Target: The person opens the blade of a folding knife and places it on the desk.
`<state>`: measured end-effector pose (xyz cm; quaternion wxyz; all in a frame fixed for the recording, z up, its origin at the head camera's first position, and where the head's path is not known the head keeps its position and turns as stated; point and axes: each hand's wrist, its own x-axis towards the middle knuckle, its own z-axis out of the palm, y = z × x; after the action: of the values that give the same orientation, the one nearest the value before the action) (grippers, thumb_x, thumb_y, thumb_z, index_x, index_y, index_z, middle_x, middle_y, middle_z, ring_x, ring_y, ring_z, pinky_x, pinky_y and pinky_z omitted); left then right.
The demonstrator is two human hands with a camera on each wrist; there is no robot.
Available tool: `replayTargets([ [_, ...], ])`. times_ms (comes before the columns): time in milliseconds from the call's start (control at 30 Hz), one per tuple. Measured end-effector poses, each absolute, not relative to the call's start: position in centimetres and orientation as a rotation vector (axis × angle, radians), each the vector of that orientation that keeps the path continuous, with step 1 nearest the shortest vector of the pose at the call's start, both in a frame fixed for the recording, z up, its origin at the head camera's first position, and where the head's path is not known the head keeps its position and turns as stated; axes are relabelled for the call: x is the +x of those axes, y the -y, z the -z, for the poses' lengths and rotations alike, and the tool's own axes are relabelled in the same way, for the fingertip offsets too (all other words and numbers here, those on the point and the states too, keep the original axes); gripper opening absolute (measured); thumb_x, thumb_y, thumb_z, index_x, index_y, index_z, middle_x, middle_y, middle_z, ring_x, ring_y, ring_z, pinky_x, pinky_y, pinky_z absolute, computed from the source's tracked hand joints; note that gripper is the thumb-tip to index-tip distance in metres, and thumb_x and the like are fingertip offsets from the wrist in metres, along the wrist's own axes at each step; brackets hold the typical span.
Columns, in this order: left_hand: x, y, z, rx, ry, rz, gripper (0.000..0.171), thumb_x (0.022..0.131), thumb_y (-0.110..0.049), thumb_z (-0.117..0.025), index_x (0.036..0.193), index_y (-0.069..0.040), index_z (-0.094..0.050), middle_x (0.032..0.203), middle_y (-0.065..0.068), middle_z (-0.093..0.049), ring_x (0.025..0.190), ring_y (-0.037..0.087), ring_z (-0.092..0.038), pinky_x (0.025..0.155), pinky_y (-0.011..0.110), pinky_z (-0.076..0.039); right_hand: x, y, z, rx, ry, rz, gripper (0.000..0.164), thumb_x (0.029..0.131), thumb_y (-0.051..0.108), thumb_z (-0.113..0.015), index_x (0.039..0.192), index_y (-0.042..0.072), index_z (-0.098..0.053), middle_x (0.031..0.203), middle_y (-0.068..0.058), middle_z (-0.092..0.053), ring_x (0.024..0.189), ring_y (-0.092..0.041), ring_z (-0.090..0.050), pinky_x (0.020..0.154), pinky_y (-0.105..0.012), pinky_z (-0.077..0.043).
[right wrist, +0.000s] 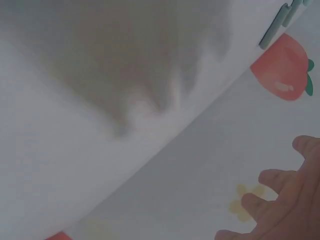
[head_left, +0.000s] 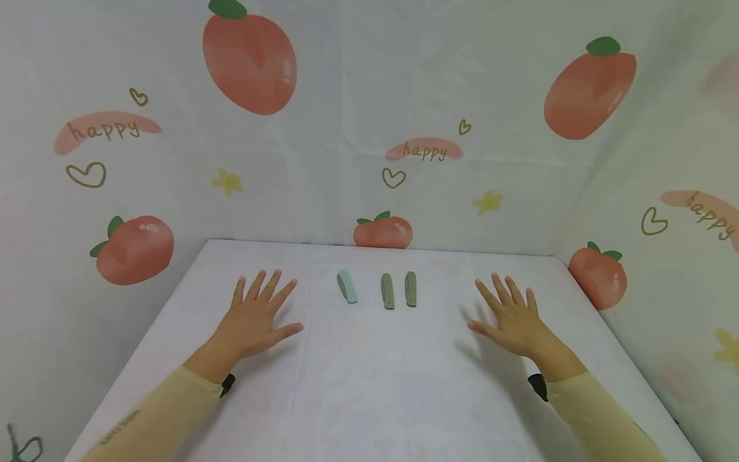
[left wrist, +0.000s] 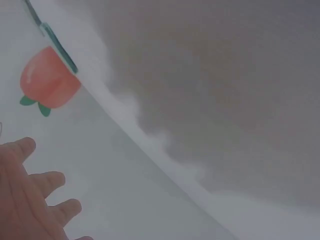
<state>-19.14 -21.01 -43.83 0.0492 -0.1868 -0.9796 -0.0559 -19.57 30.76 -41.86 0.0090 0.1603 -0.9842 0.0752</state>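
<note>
Three small folding knives lie on the white table in the head view. The leftmost is a mint-green folding knife (head_left: 348, 286), slightly tilted. To its right are an olive-green folding knife (head_left: 387, 291) and another olive-green folding knife (head_left: 410, 289), nearly parallel. My left hand (head_left: 254, 319), fingers spread and straight, hovers left of them, nearest the mint one. On the other side my right hand (head_left: 512, 322) is likewise spread above the table, apart from the knives. Neither hand touches anything. Both wrist views catch knives only partly, at their upper edges.
The white table (head_left: 381, 398) casts back shadows under both hands. A white cloth backdrop (head_left: 340, 128) printed with red fruit, hearts and "happy" rises behind and at both sides. Each wrist carries a dark strap piece at the sleeve's end.
</note>
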Motion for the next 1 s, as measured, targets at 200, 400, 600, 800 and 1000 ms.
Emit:
replayTargets([
  [200, -19.8, 19.3, 43.9, -0.592, 2.990, 0.192, 0.090, 0.092, -0.076, -0.043, 0.160, -0.020, -0.025, 0.165, 0.019, -0.016, 0.150, 0.044, -0.010, 0.115, 0.065, 0.000, -20.5, -29.9, 41.7, 0.519, 3.073, -0.321, 0.087, 0.095, 0.061, -0.054, 0.160, 0.016, -0.019, 0.163, -0.027, -0.009, 0.148, -0.050, -0.003, 0.109, -0.073, 0.001],
  [400, -20.2, 17.5, 43.4, -0.645, 2.985, 0.268, 0.087, 0.093, -0.071, -0.047, 0.159, -0.019, -0.027, 0.164, 0.018, -0.019, 0.150, 0.043, -0.012, 0.116, 0.065, -0.004, -21.6, -28.9, 41.9, 0.577, 3.035, -0.370, 0.083, 0.096, 0.058, -0.055, 0.159, 0.013, -0.023, 0.162, -0.029, -0.013, 0.147, -0.052, -0.007, 0.108, -0.075, -0.005],
  [600, -20.6, 15.5, 43.1, -0.707, 2.971, 0.287, 0.084, 0.094, -0.069, -0.048, 0.158, -0.018, -0.030, 0.162, 0.018, -0.025, 0.149, 0.043, -0.018, 0.116, 0.063, -0.008, -23.0, -27.9, 42.2, 0.640, 2.984, -0.434, 0.077, 0.098, 0.051, -0.057, 0.157, 0.010, -0.029, 0.160, -0.029, -0.021, 0.145, -0.053, -0.014, 0.109, -0.073, -0.013],
  [800, -21.4, 13.7, 43.3, -0.761, 2.973, 0.308, 0.081, 0.095, -0.067, -0.048, 0.157, -0.016, -0.032, 0.162, 0.016, -0.027, 0.149, 0.041, -0.019, 0.117, 0.061, -0.010, -24.4, -27.1, 42.7, 0.690, 2.939, -0.493, 0.072, 0.099, 0.047, -0.058, 0.154, 0.008, -0.034, 0.156, -0.027, -0.030, 0.143, -0.050, -0.021, 0.107, -0.073, -0.018],
  [1000, -22.2, 12.1, 43.5, -0.811, 2.984, 0.324, 0.079, 0.096, -0.065, -0.048, 0.156, -0.016, -0.033, 0.161, 0.016, -0.029, 0.149, 0.040, -0.020, 0.118, 0.060, -0.011, -25.6, -26.4, 43.2, 0.714, 2.887, -0.612, 0.066, 0.100, 0.043, -0.059, 0.151, 0.007, -0.039, 0.151, -0.024, -0.040, 0.139, -0.046, -0.029, 0.109, -0.068, -0.022],
])
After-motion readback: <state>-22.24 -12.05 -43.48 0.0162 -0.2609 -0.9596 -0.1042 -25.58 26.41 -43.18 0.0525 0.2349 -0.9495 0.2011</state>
